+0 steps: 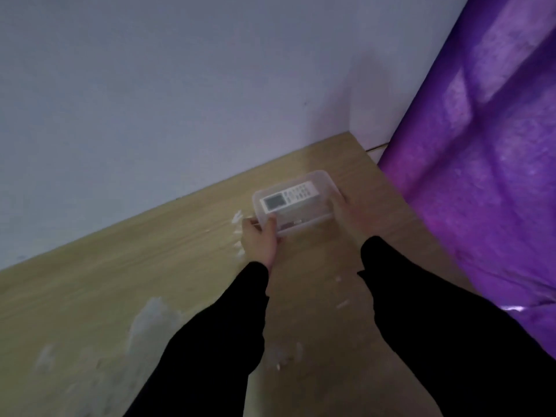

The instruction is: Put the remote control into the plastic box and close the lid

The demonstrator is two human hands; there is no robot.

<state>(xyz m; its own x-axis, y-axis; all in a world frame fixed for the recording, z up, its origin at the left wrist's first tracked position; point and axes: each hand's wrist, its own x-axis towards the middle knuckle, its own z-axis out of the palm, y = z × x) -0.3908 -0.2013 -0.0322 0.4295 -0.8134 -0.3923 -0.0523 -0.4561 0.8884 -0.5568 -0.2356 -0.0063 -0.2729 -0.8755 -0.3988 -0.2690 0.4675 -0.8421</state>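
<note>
The clear box [296, 203] sits on the wooden counter [150, 266] near the wall corner, with the white remote [290, 196] lying inside it, screen end to the left. The left hand [259, 239] grips the box's near-left corner, thumb over the rim. The right hand [356, 213] presses flat against its right end. Whether the lid is seated is too blurred to tell. A purple cloth [487, 176] hangs at right.

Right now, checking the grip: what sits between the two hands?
In the head view, the clear plastic box sits between the left hand and right hand, with the remote control inside.
</note>
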